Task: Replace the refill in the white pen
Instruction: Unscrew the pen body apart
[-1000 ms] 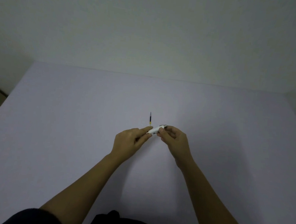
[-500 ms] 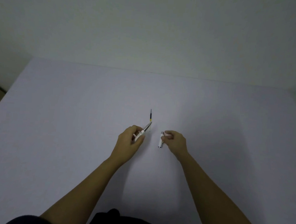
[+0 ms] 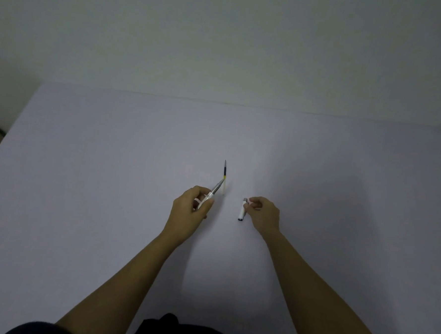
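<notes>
The white pen is in two pieces. My left hand [image 3: 189, 210] grips the front piece [image 3: 212, 192], whose grey tapered tip points up and to the right. My right hand [image 3: 263, 213] pinches the upper end of the white barrel piece [image 3: 242, 210], which lies on the table just left of my fingers. A loose refill [image 3: 225, 170], dark with a yellow band, lies on the table beyond my left hand, its near end close to the front piece's tip. Whether a refill sits inside the front piece is too small to tell.
A pale lilac table [image 3: 109, 186] fills the view, with a plain wall [image 3: 222, 38] behind its far edge. The table's left edge [image 3: 6, 141] drops to a dark floor. Dark clothing [image 3: 168, 329] shows at the bottom.
One second ago both hands held the pen together as one piece. They have since pulled it apart, the left going left with the front piece and the right lowering the barrel to the table.
</notes>
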The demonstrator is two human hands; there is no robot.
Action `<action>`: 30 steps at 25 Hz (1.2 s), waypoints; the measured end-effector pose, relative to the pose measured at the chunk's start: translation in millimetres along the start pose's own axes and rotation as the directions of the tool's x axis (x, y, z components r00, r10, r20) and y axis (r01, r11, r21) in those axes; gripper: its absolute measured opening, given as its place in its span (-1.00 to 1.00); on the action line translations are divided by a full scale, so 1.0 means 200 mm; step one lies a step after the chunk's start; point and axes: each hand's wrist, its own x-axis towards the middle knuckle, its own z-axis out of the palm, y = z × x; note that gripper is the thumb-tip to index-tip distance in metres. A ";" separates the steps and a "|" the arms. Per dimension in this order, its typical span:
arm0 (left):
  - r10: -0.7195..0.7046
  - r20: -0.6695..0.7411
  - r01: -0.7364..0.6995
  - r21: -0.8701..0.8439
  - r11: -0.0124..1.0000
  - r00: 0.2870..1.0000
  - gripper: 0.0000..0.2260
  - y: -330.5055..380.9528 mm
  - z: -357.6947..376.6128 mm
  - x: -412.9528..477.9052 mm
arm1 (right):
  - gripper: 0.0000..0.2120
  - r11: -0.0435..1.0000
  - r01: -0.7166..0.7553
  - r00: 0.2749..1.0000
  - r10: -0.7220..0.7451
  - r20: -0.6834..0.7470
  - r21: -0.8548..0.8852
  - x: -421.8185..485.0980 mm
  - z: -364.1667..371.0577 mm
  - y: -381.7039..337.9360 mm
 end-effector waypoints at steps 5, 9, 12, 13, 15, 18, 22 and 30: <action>0.174 -0.028 -0.173 0.041 0.984 0.984 -0.90 0.18 -0.13 -0.07 | -0.79 0.974 0.225 0.972 -0.225 -0.072 -0.011 -0.10 -0.19 -0.28; 0.282 0.052 -0.284 0.300 0.911 0.958 -0.80 0.22 -0.20 -0.05 | -0.76 0.852 0.509 0.861 -0.502 0.088 -0.120 -0.16 -0.33 -0.49; 0.347 0.110 -0.363 0.377 0.852 0.931 -0.84 0.28 -0.23 -0.05 | -0.70 0.703 0.672 0.732 -0.586 0.346 -0.231 -0.24 -0.41 -0.63; 0.401 0.147 -0.425 0.392 0.816 0.904 -0.84 0.32 -0.25 -0.08 | -0.69 0.644 0.714 0.691 -0.589 0.419 -0.275 -0.29 -0.43 -0.65; 0.482 0.222 -0.530 0.412 0.741 0.848 -0.75 0.34 -0.26 -0.06 | -0.66 0.532 0.759 0.644 -0.526 0.555 -0.376 -0.29 -0.42 -0.68; 0.543 0.297 -0.618 0.430 0.658 0.785 -0.62 0.36 -0.27 -0.07 | -0.70 0.510 0.740 0.657 -0.411 0.632 -0.437 -0.32 -0.42 -0.69; 0.435 0.286 -0.516 0.355 0.780 0.854 -0.75 0.36 -0.25 -0.09 | -0.81 0.349 0.829 0.554 -0.623 0.552 -0.438 -0.33 -0.45 -0.69; 0.549 0.222 -0.590 0.370 0.717 0.806 -0.73 0.36 -0.24 -0.12 | -0.69 0.564 0.743 0.662 -0.538 0.523 -0.360 -0.38 -0.49 -0.68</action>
